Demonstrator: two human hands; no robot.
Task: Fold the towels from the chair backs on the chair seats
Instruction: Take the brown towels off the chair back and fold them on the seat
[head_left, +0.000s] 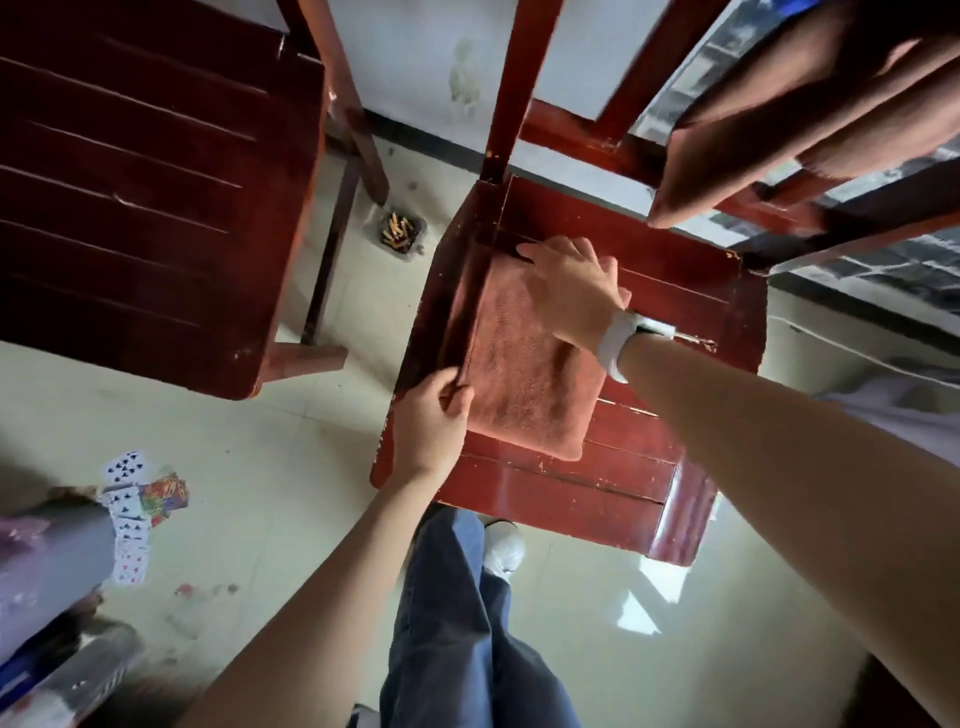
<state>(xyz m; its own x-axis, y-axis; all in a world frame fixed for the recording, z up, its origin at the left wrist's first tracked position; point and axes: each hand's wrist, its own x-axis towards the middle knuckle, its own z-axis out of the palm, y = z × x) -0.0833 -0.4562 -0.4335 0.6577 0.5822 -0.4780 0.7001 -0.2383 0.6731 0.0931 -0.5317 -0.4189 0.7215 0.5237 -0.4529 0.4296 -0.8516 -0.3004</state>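
Observation:
A folded salmon-pink towel (524, 379) lies on the left half of a red wooden chair seat (649, 467). My right hand (571, 291) rests flat on the towel's far end, fingers spread toward the seat's back corner. My left hand (431, 415) pinches the towel's near left edge with thumb and fingers. More pink towels (810, 119) hang over the chair back (571, 130) at the upper right.
A second dark red chair (145, 182) stands at the left. Between the chairs on the floor sits a small dish of cigarette butts (397, 234). Playing cards (135, 514) lie scattered on the pale tiles at the lower left. My legs (457, 623) stand before the seat.

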